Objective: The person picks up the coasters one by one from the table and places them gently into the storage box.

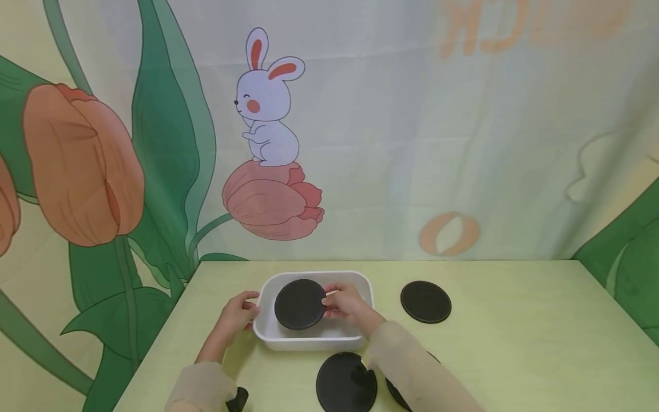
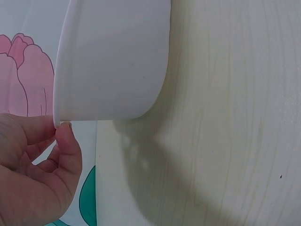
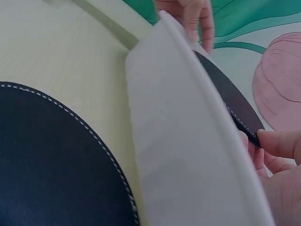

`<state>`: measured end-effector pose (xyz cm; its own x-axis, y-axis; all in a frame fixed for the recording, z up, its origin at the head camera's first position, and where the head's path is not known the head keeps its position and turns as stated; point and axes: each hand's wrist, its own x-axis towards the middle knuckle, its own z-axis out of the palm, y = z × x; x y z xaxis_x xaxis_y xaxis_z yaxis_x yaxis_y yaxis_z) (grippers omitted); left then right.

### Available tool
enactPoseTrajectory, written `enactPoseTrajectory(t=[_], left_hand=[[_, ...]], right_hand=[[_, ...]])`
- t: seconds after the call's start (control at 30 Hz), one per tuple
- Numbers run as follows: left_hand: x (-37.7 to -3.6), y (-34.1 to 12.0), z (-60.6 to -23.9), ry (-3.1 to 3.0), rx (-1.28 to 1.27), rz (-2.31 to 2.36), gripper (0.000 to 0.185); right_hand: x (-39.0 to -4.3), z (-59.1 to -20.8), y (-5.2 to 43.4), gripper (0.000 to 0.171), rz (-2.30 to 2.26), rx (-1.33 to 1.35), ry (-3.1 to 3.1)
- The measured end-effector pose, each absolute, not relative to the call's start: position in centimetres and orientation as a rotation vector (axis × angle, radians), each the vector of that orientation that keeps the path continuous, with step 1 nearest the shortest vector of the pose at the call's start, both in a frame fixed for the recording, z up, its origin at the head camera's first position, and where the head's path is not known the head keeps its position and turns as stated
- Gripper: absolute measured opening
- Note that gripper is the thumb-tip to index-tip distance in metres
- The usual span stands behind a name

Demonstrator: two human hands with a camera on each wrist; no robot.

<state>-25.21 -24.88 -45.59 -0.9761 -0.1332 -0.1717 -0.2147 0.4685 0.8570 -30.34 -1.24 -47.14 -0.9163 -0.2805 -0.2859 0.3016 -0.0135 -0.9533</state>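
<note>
Head view: the right grip (image 1: 350,303) is closed in a pinch, thumb and fingers on the right edge of a black disc (image 1: 300,304). That disc lies within the outline of the white tray (image 1: 314,343), over its left and middle part; from here I cannot tell whether its underside touches the tray's floor. The left grip (image 1: 237,312) is at the tray's left end, fingers bent at the rim. On the worktop (image 1: 530,337), a far disc (image 1: 425,301) lies to the right of the tray, a near disc (image 1: 345,383) lies in front of it, and a half-hidden disc (image 1: 395,393) shows beside the right sleeve (image 1: 417,366).

Left wrist view: thumb and fingers meet at the corner of the tray's rim, with almost no gap. The tray looks like thin, smooth plastic, probably light and apt to slide, so the rim is a sensible place to steady it.

Right wrist view: the thumb is above and the fingers below the held disc's edge, which shows slanted beyond the tray's rim. The stitched edge suggests a leather-like mat: probably light, fairly stiff with slight flex, hardly fragile, perhaps a little slippery on its face. A pinch at the edge should suit it.
</note>
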Motion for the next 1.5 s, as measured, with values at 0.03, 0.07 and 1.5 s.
enactPoseTrajectory(t=[0.03, 0.07, 1.5], left_hand=[[-25.2, -24.9, -45.6, 2.624, -0.307, 1.549, 0.036], [-25.2, -24.9, -45.6, 2.627, -0.307, 1.547, 0.036], [-25.2, -24.8, -45.4, 2.638, -0.337, 1.481, 0.037]], right_hand=[[-30.3, -47.3, -1.4, 0.029, -1.984, 0.028, 1.874], [-30.3, -47.4, -1.6, 0.029, -1.984, 0.032, 1.871], [-29.2, -44.8, 0.8, 0.028, -1.478, -0.351, 2.363]])
